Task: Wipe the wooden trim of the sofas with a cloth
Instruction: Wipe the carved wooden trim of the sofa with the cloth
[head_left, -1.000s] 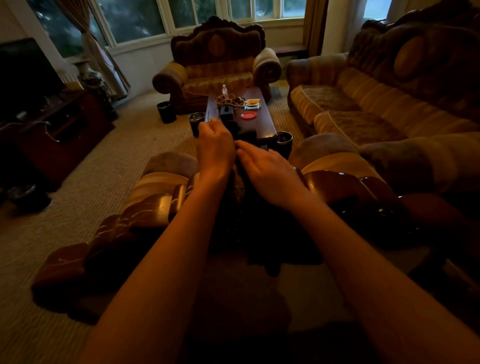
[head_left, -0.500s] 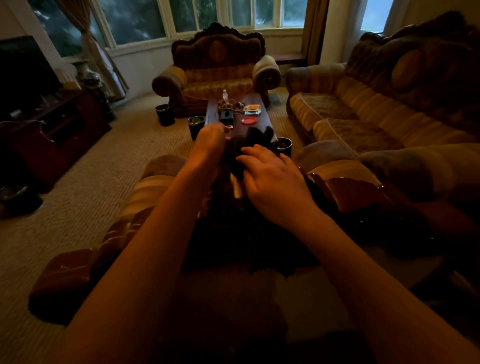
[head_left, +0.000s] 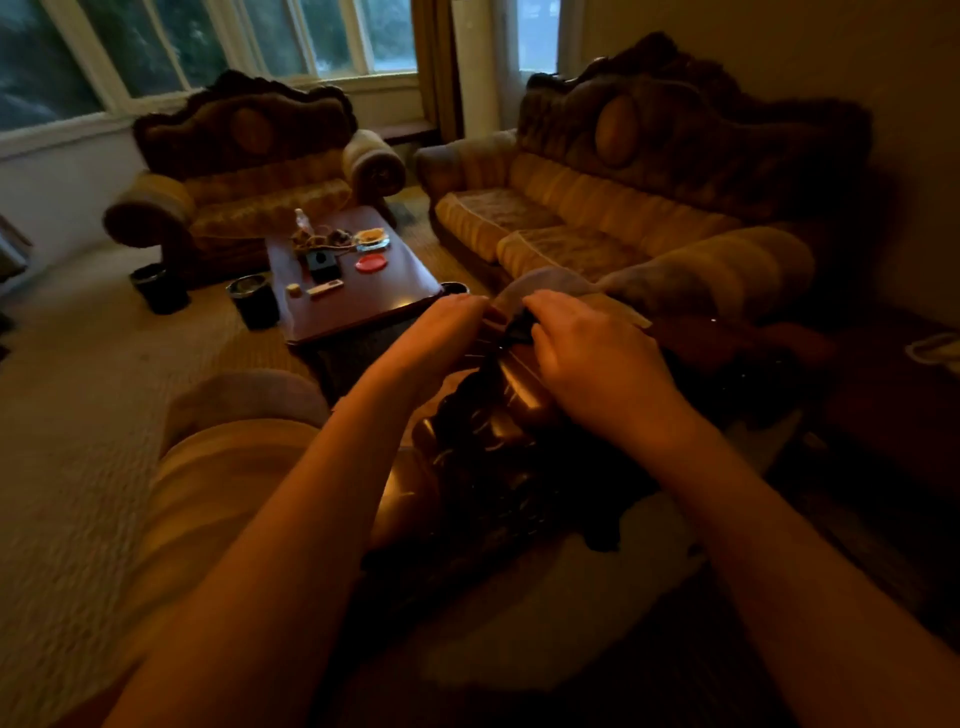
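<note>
I stand behind a sofa and look down on its carved, glossy wooden top trim (head_left: 483, 431). A dark cloth (head_left: 519, 327) lies bunched on the trim between my hands. My right hand (head_left: 587, 353) grips the cloth with curled fingers. My left hand (head_left: 447, 327) rests beside it with fingers bent down over the trim's far side; its fingertips are hidden, so its hold on the cloth is unclear. More dark cloth or carving (head_left: 524, 499) trails toward me along the trim.
A wooden coffee table (head_left: 395, 296) with small items stands beyond the trim. An armchair (head_left: 249, 182) sits under the windows, a long sofa (head_left: 597, 218) on the right. Dark cups (head_left: 254, 301) stand on the carpet by the table.
The view has swung left and both hands have slid right along the trim with the cloth, toward the sofa's right end.
</note>
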